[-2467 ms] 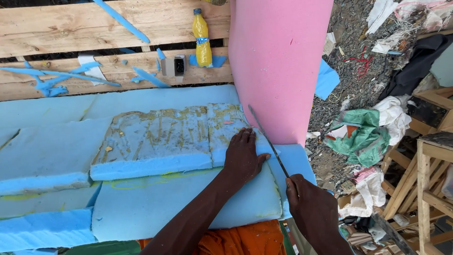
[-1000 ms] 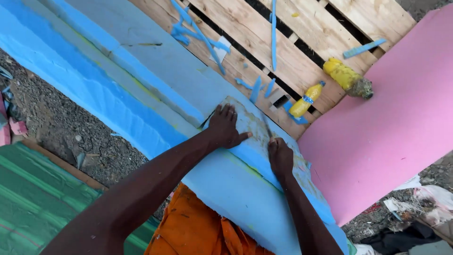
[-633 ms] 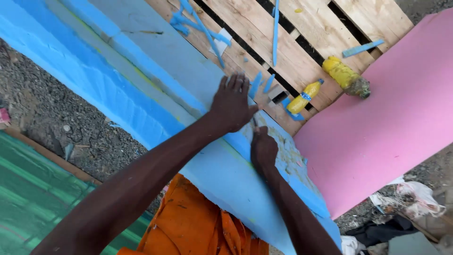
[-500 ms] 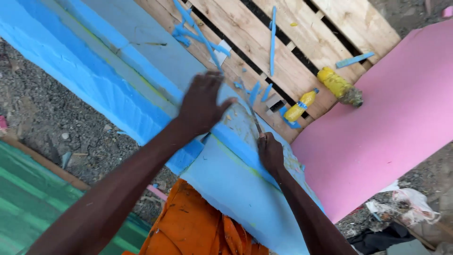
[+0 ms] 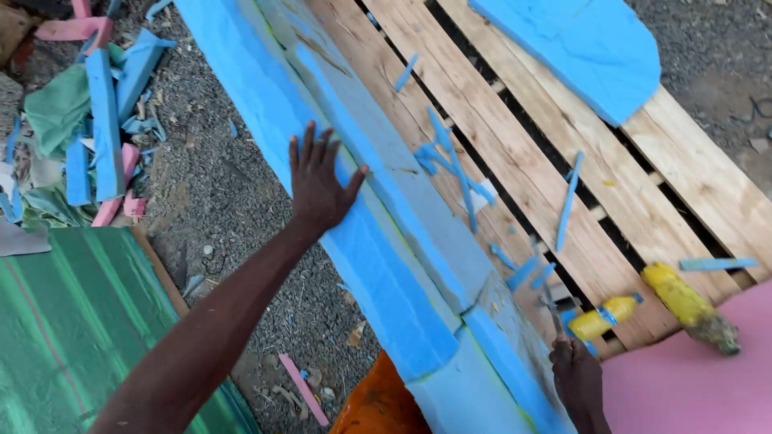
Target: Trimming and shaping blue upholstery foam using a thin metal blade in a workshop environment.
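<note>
My left hand [image 5: 317, 182] lies flat with spread fingers on the edge of a long stack of blue foam slabs [image 5: 386, 233] that runs from top left to bottom right. My right hand [image 5: 576, 379] is at the lower right, closed on the handle of a thin knife [image 5: 550, 305] whose blade points up along the foam's glue-stained end. A pink foam sheet [image 5: 691, 378] lies just right of that hand.
A wooden pallet [image 5: 563, 137] carries thin blue foam strips [image 5: 454, 165], a yellow bottle [image 5: 605, 317], a yellow roller [image 5: 690, 307] and a rounded blue foam piece [image 5: 587, 48]. Gravel ground with foam offcuts [image 5: 104, 120] lies left; a green sheet [image 5: 72, 321] is at lower left.
The view has swung left along the foam. My left hand slid far up the blue slab's edge, away from my right hand, which stayed low with the knife.
</note>
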